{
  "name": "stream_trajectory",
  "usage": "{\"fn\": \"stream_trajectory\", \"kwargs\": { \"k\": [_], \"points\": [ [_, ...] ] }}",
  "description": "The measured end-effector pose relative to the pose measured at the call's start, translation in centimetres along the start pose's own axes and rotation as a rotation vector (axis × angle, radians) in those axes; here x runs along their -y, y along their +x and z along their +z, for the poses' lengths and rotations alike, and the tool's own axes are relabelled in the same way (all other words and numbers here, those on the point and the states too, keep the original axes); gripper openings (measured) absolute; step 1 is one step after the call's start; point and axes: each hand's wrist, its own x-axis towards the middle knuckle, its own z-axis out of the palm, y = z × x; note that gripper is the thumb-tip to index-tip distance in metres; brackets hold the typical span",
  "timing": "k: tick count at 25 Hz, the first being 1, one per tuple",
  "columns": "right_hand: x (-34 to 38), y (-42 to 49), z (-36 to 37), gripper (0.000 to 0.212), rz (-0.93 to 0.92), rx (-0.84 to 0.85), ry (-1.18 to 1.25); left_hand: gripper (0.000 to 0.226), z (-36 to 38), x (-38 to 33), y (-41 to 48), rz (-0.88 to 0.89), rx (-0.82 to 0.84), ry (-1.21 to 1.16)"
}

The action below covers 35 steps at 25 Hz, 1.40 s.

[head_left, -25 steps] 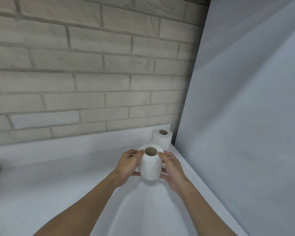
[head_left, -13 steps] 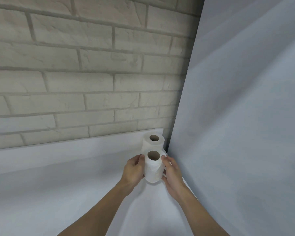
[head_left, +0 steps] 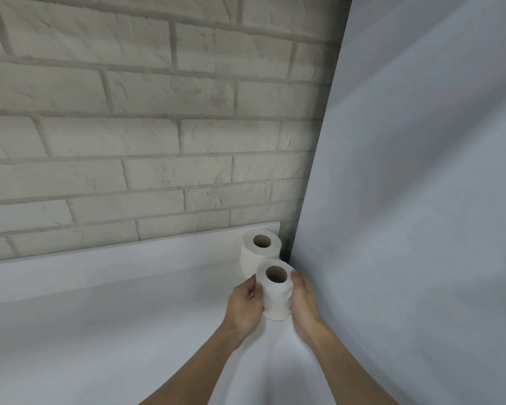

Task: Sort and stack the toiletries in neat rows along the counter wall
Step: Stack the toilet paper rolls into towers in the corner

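Observation:
A white toilet paper roll (head_left: pixel 276 299) stands upright between both hands, its cardboard core facing up. My left hand (head_left: pixel 244 309) grips its left side and my right hand (head_left: pixel 304 305) grips its right side. Just behind it a second toilet paper roll (head_left: pixel 256 252) stands upright in the corner against the counter's raised back edge. The held roll overlaps the front of the second one; whether they touch is unclear. I cannot tell if the held roll rests on the white counter (head_left: pixel 114 331).
A pale brick wall (head_left: pixel 143 127) rises behind the counter's white backsplash (head_left: pixel 114 258). A smooth grey-white side panel (head_left: pixel 421 200) closes the right side, right next to my right hand. The counter stretches left of the rolls.
Both hands have carried the roll forward and right toward the corner, close in front of the second roll. The view has moved closer to the wall.

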Motion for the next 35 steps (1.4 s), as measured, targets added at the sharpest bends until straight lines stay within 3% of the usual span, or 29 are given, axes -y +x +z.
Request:
{"fn": "stream_trajectory", "kwargs": {
  "k": [6,12,19,22,28,32,35],
  "points": [
    [0.5,1.2,-0.1,0.032,-0.016,0.018,-0.032,0.036,0.8,0.2,1.4,-0.017,-0.036,0.003],
    [0.5,1.7,-0.1,0.033,-0.018,0.048,-0.081,0.028,1.1,0.2,1.8,-0.048,-0.057,-0.015],
    [0.9,1.4,0.2,0.032,-0.057,-0.015,-0.089,0.029,0.3,-0.8,1.1,-0.087,-0.006,0.049],
    [2.0,0.9,0.1,0.042,-0.103,-0.062,-0.145,0.049,-0.7,-1.3,0.6,-0.138,-0.051,0.113],
    [5.1,-2.1,0.6,0.039,-0.412,-0.108,-0.372,0.049,-4.8,-3.7,-1.4,-0.039,-0.128,0.241],
    [6.5,-5.4,3.8,0.034,-0.651,-0.004,-0.569,0.052,-8.0,-4.9,-3.6,0.032,-0.174,0.353],
    [7.3,-8.1,6.5,0.035,-0.566,0.168,-0.627,0.054,-10.8,-5.7,-5.7,0.079,-0.194,0.460]
  ]
}}
